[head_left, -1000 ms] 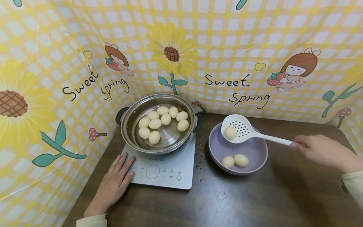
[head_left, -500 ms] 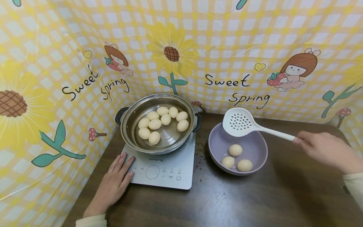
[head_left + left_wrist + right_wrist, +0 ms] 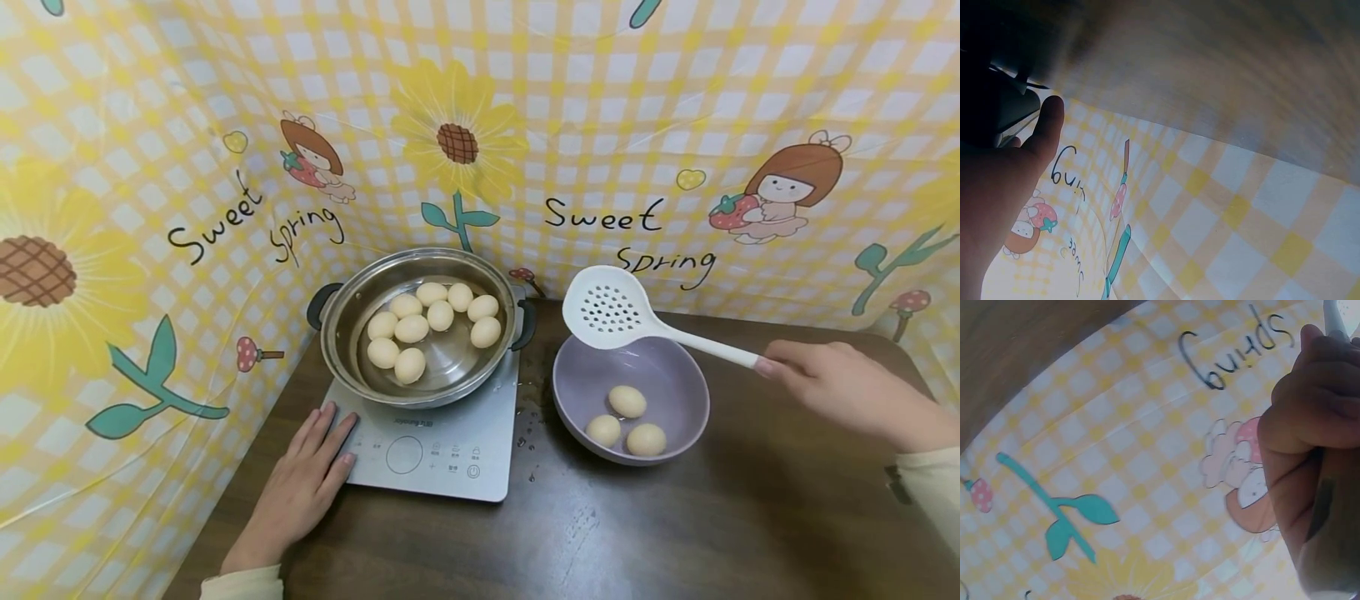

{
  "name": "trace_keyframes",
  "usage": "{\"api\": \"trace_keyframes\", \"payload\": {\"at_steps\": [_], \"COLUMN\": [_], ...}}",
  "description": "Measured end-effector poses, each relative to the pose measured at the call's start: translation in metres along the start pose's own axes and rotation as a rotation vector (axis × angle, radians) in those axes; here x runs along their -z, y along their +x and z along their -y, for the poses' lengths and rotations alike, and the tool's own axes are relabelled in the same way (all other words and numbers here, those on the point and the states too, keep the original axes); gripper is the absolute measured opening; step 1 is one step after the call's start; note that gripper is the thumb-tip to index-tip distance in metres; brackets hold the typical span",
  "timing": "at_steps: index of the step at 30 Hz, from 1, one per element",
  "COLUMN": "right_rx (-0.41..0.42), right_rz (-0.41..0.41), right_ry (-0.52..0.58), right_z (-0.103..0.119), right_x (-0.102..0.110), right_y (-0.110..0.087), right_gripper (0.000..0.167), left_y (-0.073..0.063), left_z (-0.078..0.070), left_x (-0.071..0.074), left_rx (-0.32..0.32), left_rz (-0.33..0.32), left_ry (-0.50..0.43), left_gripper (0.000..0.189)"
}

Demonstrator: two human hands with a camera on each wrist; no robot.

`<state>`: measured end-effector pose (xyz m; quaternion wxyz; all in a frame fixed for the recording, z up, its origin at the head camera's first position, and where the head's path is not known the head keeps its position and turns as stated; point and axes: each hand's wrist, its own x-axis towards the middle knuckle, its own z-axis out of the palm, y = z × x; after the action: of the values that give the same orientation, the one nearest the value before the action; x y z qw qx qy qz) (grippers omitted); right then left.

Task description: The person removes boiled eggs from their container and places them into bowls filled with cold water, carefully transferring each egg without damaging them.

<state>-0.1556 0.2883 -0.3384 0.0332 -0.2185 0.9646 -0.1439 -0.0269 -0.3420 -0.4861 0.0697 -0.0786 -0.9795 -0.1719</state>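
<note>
My right hand (image 3: 840,387) grips the handle of a white slotted skimmer (image 3: 611,308), whose bare perforated head hangs over the back rim of a purple bowl (image 3: 682,375). Three pale eggs, one of them the rear egg (image 3: 627,402), lie in that bowl. In the right wrist view the curled fingers (image 3: 1310,419) wrap the handle. My left hand (image 3: 296,483) rests with straight fingers at the left edge of the induction cooktop (image 3: 375,467). A steel pot (image 3: 450,371) on the cooktop holds water and several eggs, among them a front egg (image 3: 409,366).
The pot's black side handles, one the right handle (image 3: 524,325), stick out left and right. Water drops (image 3: 525,433) dot the brown table (image 3: 570,533) between cooktop and bowl. A checked yellow cloth (image 3: 585,100) hangs behind and to the left.
The egg on the skimmer has dropped into the bowl, and another egg there shifted a little. The emptied skimmer has risen and then moved left toward the pot. My left hand stays put.
</note>
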Motion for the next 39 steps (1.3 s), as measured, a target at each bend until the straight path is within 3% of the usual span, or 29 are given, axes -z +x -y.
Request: {"api": "trace_keyframes", "payload": {"at_steps": [6, 13, 22, 31, 39], "right_rx": [0.022, 0.065, 0.184, 0.258, 0.346], "right_rz": [0.004, -0.012, -0.231, -0.356, -0.506], "right_ry": [0.043, 0.005, -0.096, -0.14, -0.211], "right_z": [0.024, 0.05, 0.074, 0.095, 0.1], "right_x": [0.006, 0.007, -0.011, -0.03, -0.047], "right_y": [0.014, 0.033, 0.054, 0.076, 0.089], "right_gripper": [0.02, 0.02, 0.012, 0.012, 0.014], "left_y": [0.001, 0.001, 0.0, -0.002, -0.001], "left_z": [-0.001, -0.001, 0.0, -0.001, -0.002], "left_x": [0.002, 0.002, 0.002, 0.002, 0.002], "left_rx": [-0.001, -0.009, -0.013, -0.012, -0.023], "left_rz": [-0.004, -0.007, -0.013, -0.01, -0.029], "left_ry": [0.008, 0.009, 0.012, -0.005, -0.001], "left_gripper": [0.052, 0.052, 0.052, 0.052, 0.051]}}
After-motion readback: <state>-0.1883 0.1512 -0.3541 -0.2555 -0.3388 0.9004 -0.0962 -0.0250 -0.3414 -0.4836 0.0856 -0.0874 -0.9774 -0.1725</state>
